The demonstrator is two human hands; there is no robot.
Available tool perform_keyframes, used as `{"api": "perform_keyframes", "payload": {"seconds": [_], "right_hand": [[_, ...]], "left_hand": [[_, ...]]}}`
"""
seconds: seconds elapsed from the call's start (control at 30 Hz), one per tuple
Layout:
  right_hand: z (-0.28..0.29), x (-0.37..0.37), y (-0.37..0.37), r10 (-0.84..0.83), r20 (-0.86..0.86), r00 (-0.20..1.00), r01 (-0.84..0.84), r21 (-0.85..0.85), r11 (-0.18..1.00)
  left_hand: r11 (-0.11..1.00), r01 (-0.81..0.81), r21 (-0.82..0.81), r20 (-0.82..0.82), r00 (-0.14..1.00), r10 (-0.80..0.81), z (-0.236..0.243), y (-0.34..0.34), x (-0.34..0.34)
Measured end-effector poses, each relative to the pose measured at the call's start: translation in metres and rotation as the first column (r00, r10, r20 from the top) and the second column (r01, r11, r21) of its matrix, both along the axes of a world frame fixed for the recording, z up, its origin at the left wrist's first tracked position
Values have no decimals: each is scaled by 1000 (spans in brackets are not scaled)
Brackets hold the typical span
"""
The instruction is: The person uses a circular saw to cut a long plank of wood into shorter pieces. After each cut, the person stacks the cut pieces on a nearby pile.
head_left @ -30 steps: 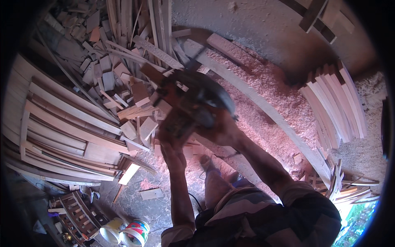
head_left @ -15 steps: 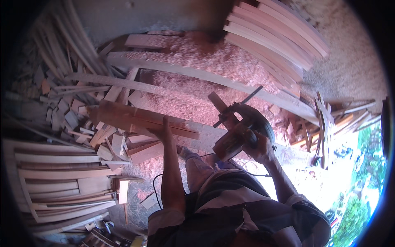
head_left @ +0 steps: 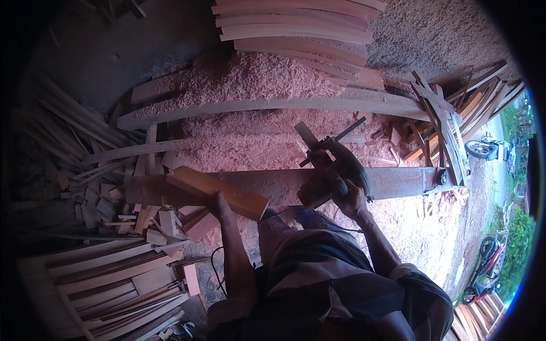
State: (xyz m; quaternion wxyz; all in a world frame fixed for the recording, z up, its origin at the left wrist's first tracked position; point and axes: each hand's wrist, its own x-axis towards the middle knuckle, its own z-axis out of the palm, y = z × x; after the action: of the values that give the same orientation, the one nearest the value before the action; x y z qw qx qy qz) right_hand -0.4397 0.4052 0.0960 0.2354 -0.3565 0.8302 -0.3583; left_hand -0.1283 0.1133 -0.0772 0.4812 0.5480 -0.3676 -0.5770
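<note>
My right hand (head_left: pixel 354 202) is wrapped round the handle of a dark circular saw (head_left: pixel 319 187), held up over the long plank at my front. A guide bar with a flat fence sticks out from the saw's far side. My left hand (head_left: pixel 219 208) is closed on the near edge of a thick wooden block (head_left: pixel 219 192). The block is tilted, its right end nearer to me, above the left part of the plank (head_left: pixel 392 181). A gap separates block and saw. The saw's blade cannot be made out.
Pink wood shavings (head_left: pixel 256 77) cover the ground beyond the plank, around long beams (head_left: pixel 273 104). Offcuts (head_left: pixel 94 202) lie heaped at left, above a stack of boards (head_left: pixel 125 278). More boards (head_left: pixel 296 23) are piled at the far side. Motorcycles (head_left: pixel 486 261) stand outside at right.
The view has swung to the right, showing more of the outdoors. My left hand has turned the wooden block, so a brighter face shows. The saw stays in my right hand.
</note>
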Motion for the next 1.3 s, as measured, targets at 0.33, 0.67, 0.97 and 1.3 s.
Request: {"api": "perform_keyframes", "payload": {"seconds": [0.33,0.67,0.97,1.3], "right_hand": [[-23,7,9,99,-60,993,-104,-91,990],[-30,9,10,150,9,989,-151,73,986],[-35,13,12,275,-80,958,-270,59,961],[-28,13,10,264,49,963,-268,128,955]], "left_hand": [[971,194,143,308,923,-230,-12,2,53],[901,424,90,954,223,-200,35,-5,-12],[539,811,225,970,-236,-50,23,-9,63],[782,-457,424,68,877,475,-27,-9,32]]}}
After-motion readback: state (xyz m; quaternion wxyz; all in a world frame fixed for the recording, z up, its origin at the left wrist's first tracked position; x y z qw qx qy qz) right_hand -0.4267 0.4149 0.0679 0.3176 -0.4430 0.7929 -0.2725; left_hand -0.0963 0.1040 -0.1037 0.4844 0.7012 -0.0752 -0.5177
